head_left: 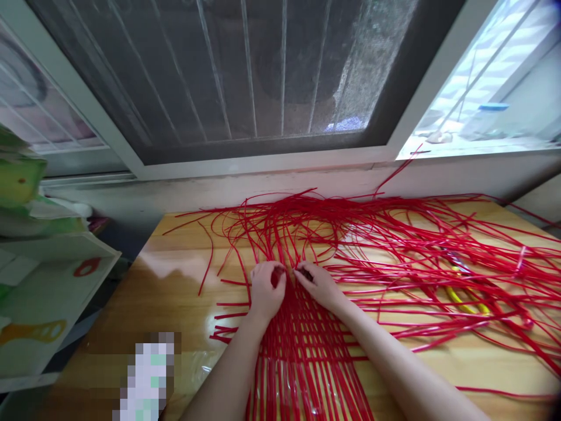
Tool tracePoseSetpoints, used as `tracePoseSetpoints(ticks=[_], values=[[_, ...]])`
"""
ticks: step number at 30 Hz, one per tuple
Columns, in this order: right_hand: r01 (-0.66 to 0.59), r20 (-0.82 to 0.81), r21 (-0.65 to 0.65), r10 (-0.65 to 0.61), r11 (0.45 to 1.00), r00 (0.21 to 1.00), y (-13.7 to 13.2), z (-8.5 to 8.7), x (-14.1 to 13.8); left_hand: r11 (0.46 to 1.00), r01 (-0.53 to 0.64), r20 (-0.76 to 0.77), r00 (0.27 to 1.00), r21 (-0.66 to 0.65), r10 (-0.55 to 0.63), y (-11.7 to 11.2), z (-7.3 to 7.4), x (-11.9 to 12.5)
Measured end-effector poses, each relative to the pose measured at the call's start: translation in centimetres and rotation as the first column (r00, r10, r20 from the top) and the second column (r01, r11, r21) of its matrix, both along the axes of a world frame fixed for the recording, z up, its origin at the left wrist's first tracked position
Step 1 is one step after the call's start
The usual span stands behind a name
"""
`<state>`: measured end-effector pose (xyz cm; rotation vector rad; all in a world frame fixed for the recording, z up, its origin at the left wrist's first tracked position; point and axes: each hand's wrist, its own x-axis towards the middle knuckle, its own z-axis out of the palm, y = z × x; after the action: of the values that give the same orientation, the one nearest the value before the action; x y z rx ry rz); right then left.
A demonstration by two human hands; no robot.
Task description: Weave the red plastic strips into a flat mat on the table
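Observation:
A flat mat of woven red strips (307, 351) lies on the wooden table (175, 292) in front of me. Long loose red strips (394, 245) fan out from it toward the window. My left hand (266, 287) rests on the far edge of the woven part, its fingers curled around red strips. My right hand (319, 283) is right beside it, fingers pinched on strips at the same edge. The two hands almost touch.
A yellow-handled tool (464, 295) lies under the loose strips at right. A window with a dark screen (263, 76) stands behind the table. A white shelf with green and white items (39, 280) is at left. A blurred white object (146, 377) sits near the front left.

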<state>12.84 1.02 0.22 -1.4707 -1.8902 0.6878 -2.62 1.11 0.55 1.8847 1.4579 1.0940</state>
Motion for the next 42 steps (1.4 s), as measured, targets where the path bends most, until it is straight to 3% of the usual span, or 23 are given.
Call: tracePoseSetpoints(ticks=[3, 8, 12, 19, 34, 42], values=[[0.014, -0.072, -0.016, -0.015, 1.000, 0.997, 0.1, 0.2, 0.2, 1.000, 0.024, -0.251, 0.968, -0.004, -0.024, -0.1, 0.1, 0.1], [-0.013, -0.117, -0.010, 0.012, 1.000, 0.993, 0.2, 0.2, 0.4, 1.000, 0.013, -0.354, 0.935, -0.009, -0.015, -0.1, 0.0, 0.3], [-0.049, -0.085, 0.003, 0.049, 0.999, 0.995, 0.2, 0.0, 0.3, 1.000, -0.008, -0.366, 0.930, 0.008, 0.010, 0.0, -0.3, 0.5], [-0.008, 0.174, 0.040, 0.001, 0.999, 0.985, -0.1, 0.0, -0.4, 0.999, -0.023, -0.375, 0.926, 0.047, 0.040, -0.1, -0.4, 0.3], [0.006, 0.198, 0.048, -0.016, 0.999, 0.980, -0.2, -0.2, -0.4, 0.994, -0.105, -0.383, 0.917, 0.041, 0.113, -0.2, -0.2, 0.8], [0.062, 0.211, 0.045, -0.070, 0.997, 0.975, -0.1, -0.1, -0.5, 0.996, -0.045, -0.284, 0.959, -0.075, 0.022, 0.4, -0.6, 0.8]])
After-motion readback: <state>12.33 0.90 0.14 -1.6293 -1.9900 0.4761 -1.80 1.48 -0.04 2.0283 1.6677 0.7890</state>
